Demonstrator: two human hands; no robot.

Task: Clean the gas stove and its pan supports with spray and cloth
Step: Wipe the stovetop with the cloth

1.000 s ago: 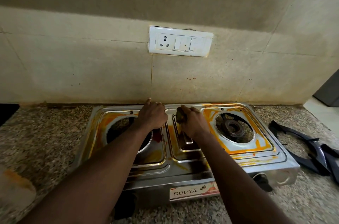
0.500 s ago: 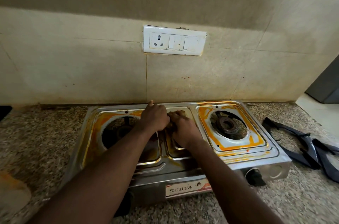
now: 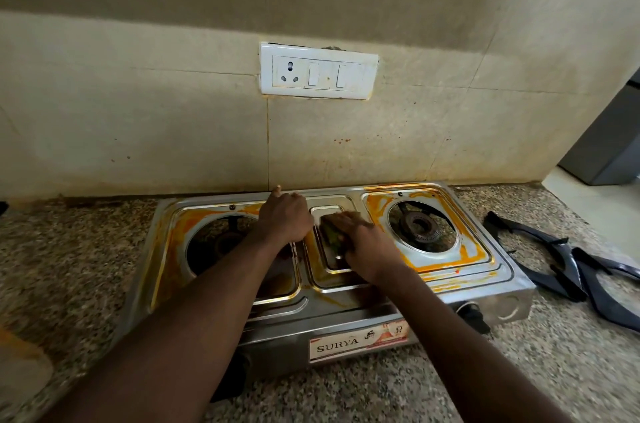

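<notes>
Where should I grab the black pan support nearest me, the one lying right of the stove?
Probably pinch its thin outer bar from above, on the right side. The pan support lies flat on the counter, its bars are slim enough for fingers, and its left side overlaps the other support.

Stove (image 3: 346, 305) sits on the counter (image 3: 86, 249) against the far wall (image 3: 138, 128), pan supports (image 3: 568, 267) to its right. Mid-stove, my right hand (image 3: 367, 246) is on the scrub pad (image 3: 330, 232), left hand (image 3: 285, 216) just beside.
</notes>
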